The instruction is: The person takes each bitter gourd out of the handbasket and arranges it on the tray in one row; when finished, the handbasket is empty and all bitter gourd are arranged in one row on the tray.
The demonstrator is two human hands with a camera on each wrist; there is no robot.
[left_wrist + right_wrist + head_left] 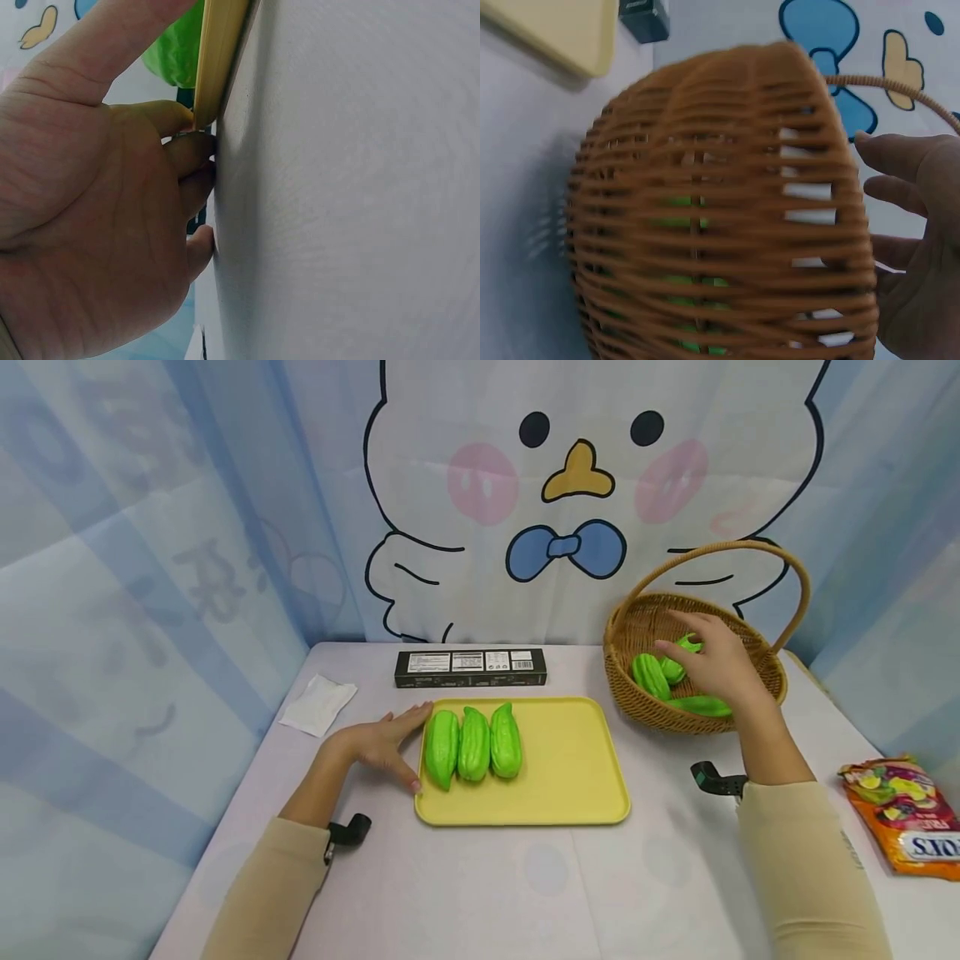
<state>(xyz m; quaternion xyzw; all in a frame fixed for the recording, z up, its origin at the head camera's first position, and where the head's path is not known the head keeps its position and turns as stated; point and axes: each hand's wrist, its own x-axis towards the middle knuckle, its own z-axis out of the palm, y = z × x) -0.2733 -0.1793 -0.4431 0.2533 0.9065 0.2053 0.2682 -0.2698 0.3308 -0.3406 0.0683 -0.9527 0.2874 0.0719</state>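
Right hand [720, 664] is inside the round woven wicker basket with the arched handle [757, 689], at the far right of the pale worktop [487, 885]. Fingers are spread and relaxed over the green ridged gourd-shaped pieces in the basket [651, 675]; not curled round any of them as far as the head view shows, so this grip holds nothing. Right wrist view shows only the basket wall from outside, green showing through the weave, fingers loose beside it.

Key relation: the basket gourds lie directly under and just left of the right hand's fingertips. The nearest piece's long axis runs roughly near-to-far, a little tilted; the one at the front lies more left-to-right. Right hand is far nearer than the left.

Left hand [378, 743] lies flat on the worktop with straight fingers touching the left edge of the yellow rectangular plastic tray [570, 768]; left wrist view confirms fingertips against the rim.

Three green gourds [472, 743] sit side by side at the tray's left end, long axes near-to-far, touching each other.
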